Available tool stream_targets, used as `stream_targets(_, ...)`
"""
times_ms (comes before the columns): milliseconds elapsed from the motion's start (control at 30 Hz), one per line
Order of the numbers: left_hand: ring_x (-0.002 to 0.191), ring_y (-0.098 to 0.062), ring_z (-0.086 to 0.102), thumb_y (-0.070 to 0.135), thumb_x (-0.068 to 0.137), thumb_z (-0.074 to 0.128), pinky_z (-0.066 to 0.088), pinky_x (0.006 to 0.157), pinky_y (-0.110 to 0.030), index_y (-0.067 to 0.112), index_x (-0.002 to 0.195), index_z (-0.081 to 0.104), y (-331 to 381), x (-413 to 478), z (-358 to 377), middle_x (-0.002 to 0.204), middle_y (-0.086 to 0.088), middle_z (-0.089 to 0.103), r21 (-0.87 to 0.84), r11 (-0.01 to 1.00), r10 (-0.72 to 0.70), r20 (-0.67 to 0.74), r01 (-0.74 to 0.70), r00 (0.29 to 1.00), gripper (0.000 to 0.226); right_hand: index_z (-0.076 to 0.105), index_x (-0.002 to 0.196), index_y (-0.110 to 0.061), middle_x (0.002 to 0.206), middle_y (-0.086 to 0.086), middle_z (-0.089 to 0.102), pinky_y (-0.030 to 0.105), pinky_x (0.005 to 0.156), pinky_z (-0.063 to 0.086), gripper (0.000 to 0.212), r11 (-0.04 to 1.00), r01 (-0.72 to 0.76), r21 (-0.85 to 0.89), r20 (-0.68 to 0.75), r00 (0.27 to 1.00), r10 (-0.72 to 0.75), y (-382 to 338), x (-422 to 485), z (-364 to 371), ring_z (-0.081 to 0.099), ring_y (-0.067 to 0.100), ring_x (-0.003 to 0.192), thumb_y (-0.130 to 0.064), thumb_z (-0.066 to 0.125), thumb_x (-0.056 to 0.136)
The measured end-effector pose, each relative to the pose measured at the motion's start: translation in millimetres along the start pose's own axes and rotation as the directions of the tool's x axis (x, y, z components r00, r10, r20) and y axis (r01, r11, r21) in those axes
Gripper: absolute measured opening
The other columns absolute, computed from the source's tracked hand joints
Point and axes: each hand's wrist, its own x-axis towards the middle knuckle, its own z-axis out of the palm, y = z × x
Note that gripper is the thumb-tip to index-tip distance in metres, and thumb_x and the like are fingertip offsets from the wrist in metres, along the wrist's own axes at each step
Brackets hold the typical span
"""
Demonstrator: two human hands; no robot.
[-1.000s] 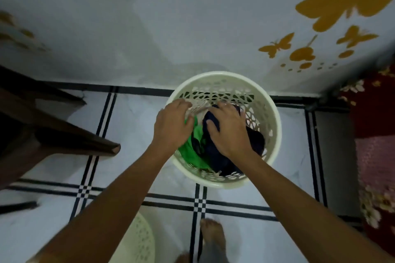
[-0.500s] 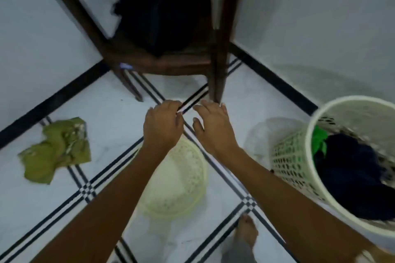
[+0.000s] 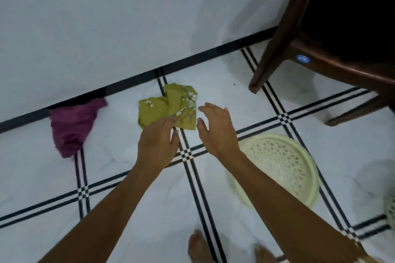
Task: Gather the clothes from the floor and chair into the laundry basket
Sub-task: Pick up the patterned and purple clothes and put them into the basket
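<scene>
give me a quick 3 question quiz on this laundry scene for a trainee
1. True or false: the olive cloth lies on the floor between the purple cloth and the chair.
2. Which hand is nearer the olive cloth in the picture? A) left hand B) right hand C) neither is near it
3. Fill in: the round cream lid lies flat on the ____.

Key
1. True.
2. A. Its fingertips overlap the cloth's near edge; no grip is closed yet.
3. Floor.
</scene>
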Motion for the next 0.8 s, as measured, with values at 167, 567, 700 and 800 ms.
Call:
stream_targets(167, 0.084, -0.035, 0.064, 0.02, 0.082, 0.054, 0.051, 0.077, -0.04, 0.006, 0.108, 0.065, -58.1, 33.4, -0.9, 0.099, -0.014, 0.069, 0.003, 0.999, -0.037, 0.007, 0.037, 0.999, 0.031, 0.061, 0.114, -0.007, 0.117, 0.012, 0.063, 0.048, 0.11, 0.033, 0.032, 1.0, 0.014, 0.022, 0.1, 0.995, -0.016, -24.8, 37.9, 54.4, 0.055, 0.029, 0.115, -0.015, 0.048, 0.086)
stream_targets(567, 0.071, -0.04, 0.063, 0.019, 0.076, 0.049, 0.054, 0.061, -0.043, 0.001, 0.096, 0.065, -195.8, 165.1, 127.4, 0.087, -0.021, 0.066, 0.067, 0.993, -0.11, 0.165, 0.1, 0.98, 0.031, 0.033, 0.143, -0.022, 0.154, 0.007, 0.027, 0.061, 0.113, 0.015, 0.072, 0.95, -0.101, -0.297, 0.426, 0.876, 0.226, 24.2, 171.6, 210.9, 0.017, 0.034, 0.144, -0.048, 0.061, 0.083)
stream_targets(700, 0.087, -0.037, 0.061, 0.02, 0.081, 0.045, 0.052, 0.075, -0.045, 0.007, 0.104, 0.063, -234.4, 188.3, 176.4, 0.102, -0.015, 0.065, 0.089, 0.962, -0.272, 0.231, 0.258, 0.934, 0.032, 0.015, 0.148, -0.032, 0.16, 0.007, 0.002, 0.069, 0.109, 0.018, 0.101, 0.929, -0.139, -0.344, 0.522, 0.793, 0.313, 54.3, 198.7, 286.5, -0.004, 0.042, 0.145, -0.061, 0.071, 0.07)
stream_targets(800, 0.086, -0.035, 0.062, 0.023, 0.077, 0.039, 0.051, 0.074, -0.044, 0.01, 0.102, 0.063, -274.9, 201.8, 223.3, 0.1, -0.012, 0.065, 0.095, 0.956, -0.291, 0.228, 0.276, 0.929, 0.037, 0.003, 0.147, -0.044, 0.159, 0.008, -0.014, 0.078, 0.102, 0.019, 0.117, 0.905, -0.2, -0.376, 0.535, 0.75, 0.388, 83.4, 224.1, 347.9, -0.016, 0.046, 0.142, -0.066, 0.076, 0.059)
